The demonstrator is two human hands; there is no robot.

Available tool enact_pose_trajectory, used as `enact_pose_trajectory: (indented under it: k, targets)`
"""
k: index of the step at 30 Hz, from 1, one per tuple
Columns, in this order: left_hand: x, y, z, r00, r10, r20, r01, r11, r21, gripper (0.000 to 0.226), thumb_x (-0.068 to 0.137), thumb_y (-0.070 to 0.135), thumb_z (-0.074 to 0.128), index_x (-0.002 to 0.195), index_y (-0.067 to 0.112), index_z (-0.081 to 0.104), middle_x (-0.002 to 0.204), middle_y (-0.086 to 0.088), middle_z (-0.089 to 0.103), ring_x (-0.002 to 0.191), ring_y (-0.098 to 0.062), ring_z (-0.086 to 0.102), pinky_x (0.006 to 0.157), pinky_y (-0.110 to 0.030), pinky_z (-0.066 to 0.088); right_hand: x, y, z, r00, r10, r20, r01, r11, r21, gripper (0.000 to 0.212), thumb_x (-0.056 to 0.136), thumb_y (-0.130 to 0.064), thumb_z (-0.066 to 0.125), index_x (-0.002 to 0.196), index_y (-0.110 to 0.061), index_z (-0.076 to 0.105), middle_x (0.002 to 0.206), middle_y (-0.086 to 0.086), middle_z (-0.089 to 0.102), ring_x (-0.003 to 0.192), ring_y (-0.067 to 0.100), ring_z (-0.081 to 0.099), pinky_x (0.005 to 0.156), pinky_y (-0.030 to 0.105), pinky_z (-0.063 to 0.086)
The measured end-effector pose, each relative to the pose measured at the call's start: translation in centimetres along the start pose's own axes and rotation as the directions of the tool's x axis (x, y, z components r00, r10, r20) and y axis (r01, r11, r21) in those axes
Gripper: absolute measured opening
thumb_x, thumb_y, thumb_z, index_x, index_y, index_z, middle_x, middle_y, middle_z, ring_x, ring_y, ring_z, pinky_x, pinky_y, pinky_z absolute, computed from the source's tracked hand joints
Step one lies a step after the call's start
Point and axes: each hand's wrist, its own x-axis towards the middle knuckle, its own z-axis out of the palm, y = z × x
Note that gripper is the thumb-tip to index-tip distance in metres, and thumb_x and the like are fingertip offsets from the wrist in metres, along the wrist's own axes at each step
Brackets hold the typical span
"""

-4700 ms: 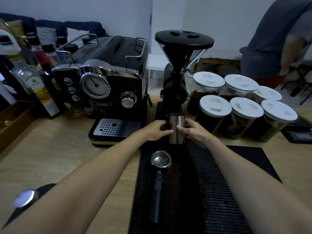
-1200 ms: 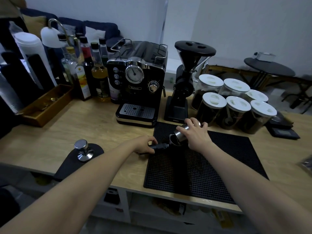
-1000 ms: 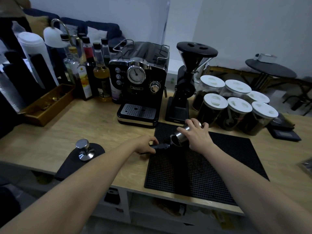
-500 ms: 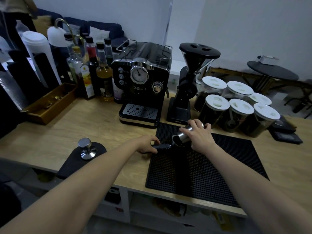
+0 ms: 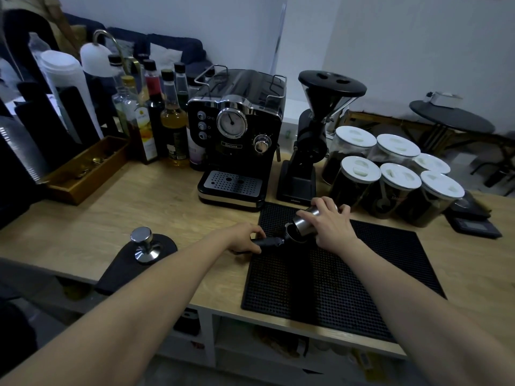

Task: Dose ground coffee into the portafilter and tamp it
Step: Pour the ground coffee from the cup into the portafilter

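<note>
Cup [image 5: 304, 222] tilted, right grip [image 5: 331, 229] grasping it | left grip [image 5: 242, 237] grasping portafilter handle [image 5: 269, 242] | basket [image 5: 292, 237] obscured

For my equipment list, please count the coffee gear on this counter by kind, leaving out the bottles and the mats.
white-lidded jars: 6
espresso machine: 1
coffee grinder: 1
tamper: 1
portafilter: 1
steel dosing cup: 1
scale: 1
total: 12

The left hand [image 5: 244, 238] and right hand [image 5: 331, 229] seem curled, gripping.
</note>
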Motion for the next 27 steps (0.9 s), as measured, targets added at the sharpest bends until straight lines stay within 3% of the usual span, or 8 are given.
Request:
enact_pose_trajectory:
  k: [5,10,14,27]
  targets:
    - [-0.02,-0.07,0.05,1.000,-0.004,0.001,0.004,1.000,-0.013,0.048,0.085,0.026,0.065,0.130,0.023,0.050,0.132,-0.008,0.051,0.113,-0.027,0.053,0.091,-0.038,0.049,-0.01,-0.21,-0.10,1.000,-0.009,-0.014,0.009,1.000,-0.015,0.071,0.077,-0.019,0.066,0.138,-0.037,0.033,0.145,0.005,0.023,0.137,0.027,0.014,0.099,0.056,0.028]
    - [0.08,-0.21,0.20,1.000,0.010,-0.013,-0.010,1.000,0.007,0.049,0.085,0.026,0.065,0.131,0.021,0.050,0.134,-0.007,0.051,0.119,-0.025,0.050,0.091,-0.030,0.042,0.12,-0.41,-0.29,0.999,-0.034,-0.019,0.033,0.999,-0.034,0.072,0.078,-0.019,0.066,0.138,-0.037,0.032,0.147,0.005,0.021,0.138,0.027,0.012,0.101,0.057,0.026]
    - [0.10,-0.26,0.27,1.000,0.011,-0.007,-0.011,1.000,0.011,0.050,0.085,0.026,0.065,0.132,0.021,0.050,0.138,-0.006,0.048,0.123,-0.025,0.048,0.098,-0.032,0.041,0.04,-0.35,-0.15,0.999,-0.033,-0.008,0.032,0.999,-0.038,0.072,0.078,-0.020,0.067,0.138,-0.037,0.032,0.147,0.005,0.021,0.139,0.027,0.012,0.102,0.057,0.026]
    - [0.09,-0.14,0.11,1.000,-0.004,0.005,0.004,1.000,0.015,0.049,0.085,0.028,0.065,0.132,0.025,0.050,0.135,-0.006,0.050,0.117,-0.026,0.052,0.098,-0.040,0.047,-0.47,0.34,-0.17,0.999,0.014,-0.034,-0.015,1.000,-0.019,0.071,0.077,-0.021,0.066,0.138,-0.037,0.033,0.147,0.004,0.022,0.138,0.026,0.014,0.100,0.055,0.027]
